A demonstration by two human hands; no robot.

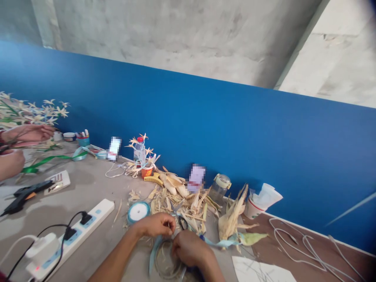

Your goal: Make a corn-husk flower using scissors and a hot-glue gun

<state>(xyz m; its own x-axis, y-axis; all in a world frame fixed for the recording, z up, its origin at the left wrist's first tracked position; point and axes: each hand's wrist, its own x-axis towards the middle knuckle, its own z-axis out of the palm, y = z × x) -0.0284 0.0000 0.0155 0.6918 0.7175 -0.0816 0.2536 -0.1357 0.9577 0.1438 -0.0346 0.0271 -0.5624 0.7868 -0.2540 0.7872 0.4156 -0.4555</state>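
My left hand is closed, its fingertips pinched together above the table. Whatever lies between them is too small to make out. Just to the right and nearer to me, my right hand is also closed, and its fingers hide what they may hold. Scissors with dark handles lie just beyond the hands. Beneath them is a coil of thin wire or cord, with a pale blue ribbon strip beside it. A spool of blue ribbon sits left of my left hand. Dry corn husks are heaped behind.
A white power strip with plugs and cables lies to the left, with a black glue gun farther off. A co-worker's hands are at the left edge. A jar, a paper cup and white cables stand or lie rightward.
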